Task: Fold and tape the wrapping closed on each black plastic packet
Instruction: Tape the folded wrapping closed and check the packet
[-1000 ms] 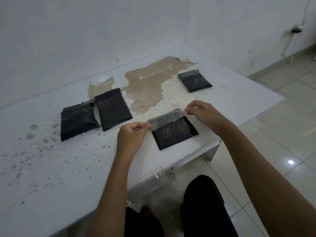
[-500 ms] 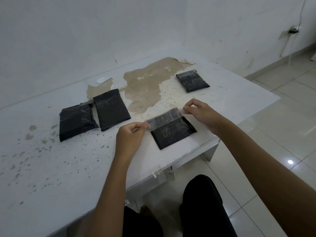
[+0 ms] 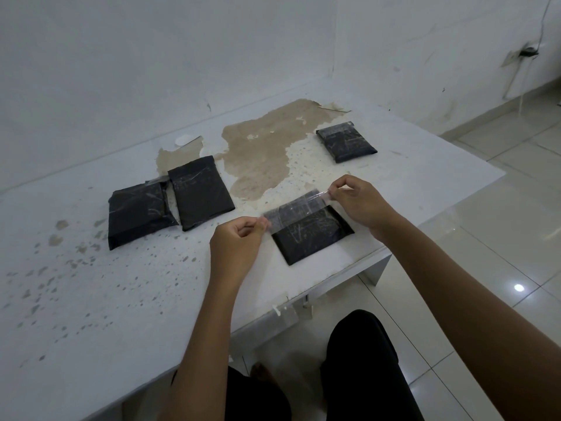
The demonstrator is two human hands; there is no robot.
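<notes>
Can't tell if the clear tape strip (image 3: 299,208) touches the near packet (image 3: 312,235) yet or hangs just above; the far edge of that packet is blurred behind it. My left hand (image 3: 236,243) curls over, so its fingers (image 3: 258,228) hide the tape end. Right hand (image 3: 358,205) covers the packet's right corner. Both forearms run off the bottom edge. Worktop (image 3: 91,299) is cut off at left. Small white disc (image 3: 184,140) by the wall: too small to ID.
</notes>
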